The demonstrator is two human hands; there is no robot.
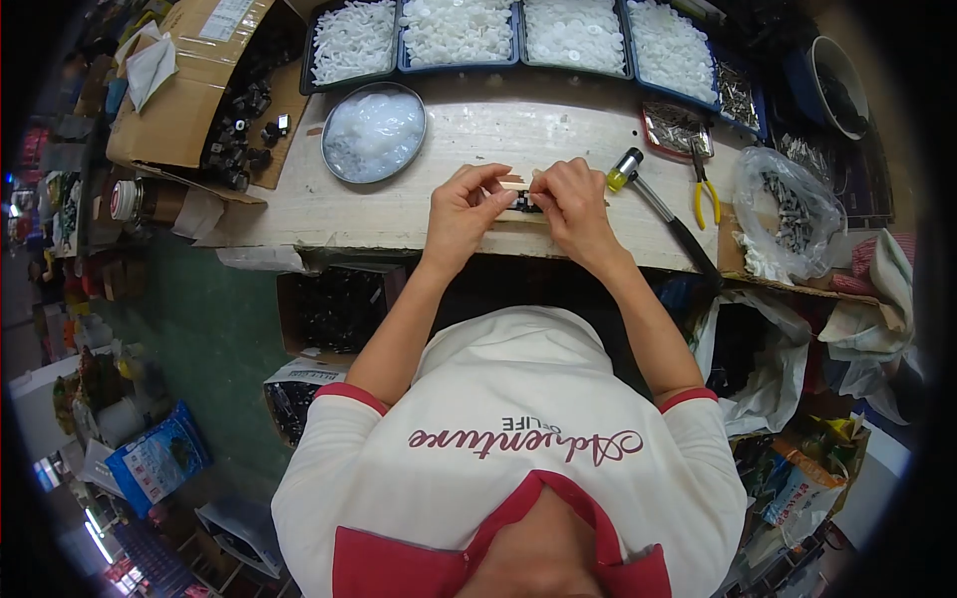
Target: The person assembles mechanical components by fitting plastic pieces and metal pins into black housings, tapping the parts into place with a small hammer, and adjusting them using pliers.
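At the front of the worktable, a small black part (pixel 521 201) with a light strip beside it sits between my two hands. My left hand (pixel 466 215) has its thumb and fingers curled at the part's left end, pinching it. From the right, my right hand (pixel 577 212) closes its bent fingers on the other end, covering much of it. The part's exact kind is too small to make out. Just right of my right hand lies a hammer (pixel 658 202) with a yellow-and-metal head and a black grip.
Trays of white plastic pieces (pixel 457 32) line the back. A round dish (pixel 329 159) holds translucent pieces. Yellow-handled pliers (pixel 707 202) and a plastic bag of metal parts (pixel 797 214) lie right. A cardboard box (pixel 184 95) with black parts stands left.
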